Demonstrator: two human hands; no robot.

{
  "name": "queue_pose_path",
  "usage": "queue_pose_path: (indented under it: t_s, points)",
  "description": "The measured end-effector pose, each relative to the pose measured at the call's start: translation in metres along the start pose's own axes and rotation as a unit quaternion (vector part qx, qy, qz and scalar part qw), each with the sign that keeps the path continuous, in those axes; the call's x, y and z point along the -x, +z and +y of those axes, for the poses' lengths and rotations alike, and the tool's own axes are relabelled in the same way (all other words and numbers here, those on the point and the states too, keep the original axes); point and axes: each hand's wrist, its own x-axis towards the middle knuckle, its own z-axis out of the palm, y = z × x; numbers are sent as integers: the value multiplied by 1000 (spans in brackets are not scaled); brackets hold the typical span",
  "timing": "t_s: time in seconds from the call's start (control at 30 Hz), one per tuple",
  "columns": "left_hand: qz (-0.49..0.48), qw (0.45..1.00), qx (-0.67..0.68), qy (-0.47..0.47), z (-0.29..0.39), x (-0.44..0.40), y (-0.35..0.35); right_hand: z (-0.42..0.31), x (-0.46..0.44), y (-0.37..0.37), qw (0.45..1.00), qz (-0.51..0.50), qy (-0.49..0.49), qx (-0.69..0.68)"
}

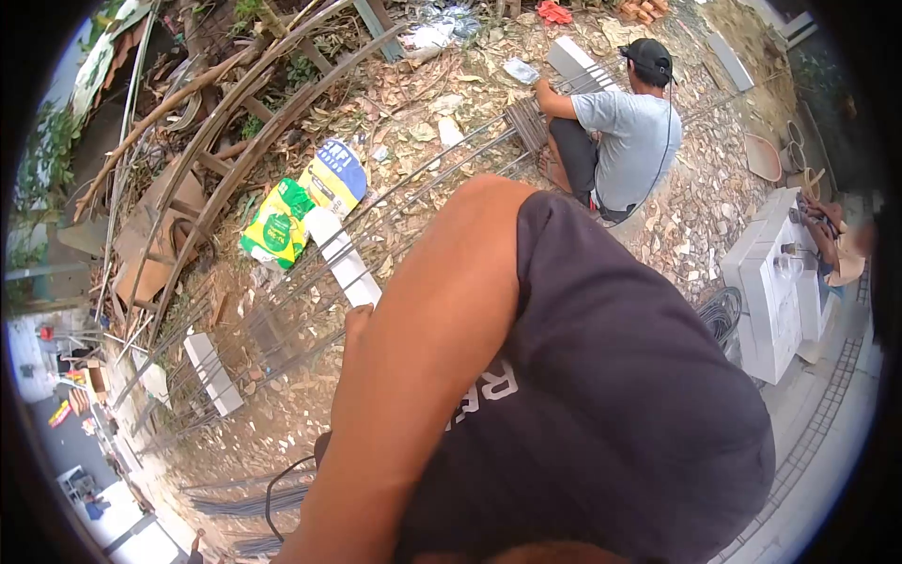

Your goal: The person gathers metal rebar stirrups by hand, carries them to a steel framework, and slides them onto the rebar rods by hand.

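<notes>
A small part of a hand, apparently my left hand, shows beside the lower end of a long pale block. Bare skin of a bent limb in front hides most of it, so its fingers and any grip cannot be made out. Thin metal rods run diagonally past the block. Against its upper end lie a green-and-yellow bag and a blue, yellow and white bag. My right hand is out of the frame. Dark clothing with pale letters fills the centre and lower right.
A person in a grey shirt and black cap squats at the upper right by another pale block. Curved wooden frames stand at the left. Stacked white blocks and coiled wire lie right. Leaves and rubble cover the ground.
</notes>
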Motion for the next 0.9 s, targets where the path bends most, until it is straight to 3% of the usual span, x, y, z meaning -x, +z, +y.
queue_pose_path:
  t_s: [0.1,0.23,0.33,0.4,0.47,0.53,0.57,0.6,0.7,0.77,0.83,0.9]
  points:
    - [-21,993,-75,86,63,-11,-16,14,-3,-1,999,21,15,25]
    - [-48,985,-75,147,122,-26,-10,24,13,-17,994,77,56,45]
    - [-76,980,-35,179,128,-30,11,27,56,-40,970,189,138,64]
    - [-99,982,-11,160,131,-28,28,31,118,-53,911,320,243,95]
    - [-136,973,-81,167,89,-50,46,30,210,-44,774,487,387,121]
    - [-188,957,-143,167,65,-22,45,24,323,-6,576,621,508,156]
    - [-185,934,-221,211,18,-50,49,9,375,23,485,676,535,148]
    - [-189,922,-263,213,-12,-51,46,-7,424,60,391,727,547,137]
    - [-180,955,-211,107,-40,-21,33,-57,536,180,127,847,507,95]
    - [-159,972,-165,51,-46,-15,31,-87,573,234,-8,876,476,75]
    - [-135,984,-118,14,-35,-13,40,-108,600,259,-81,871,483,45]
    - [-112,992,-53,-6,-14,-18,55,-121,633,272,-62,832,551,-5]
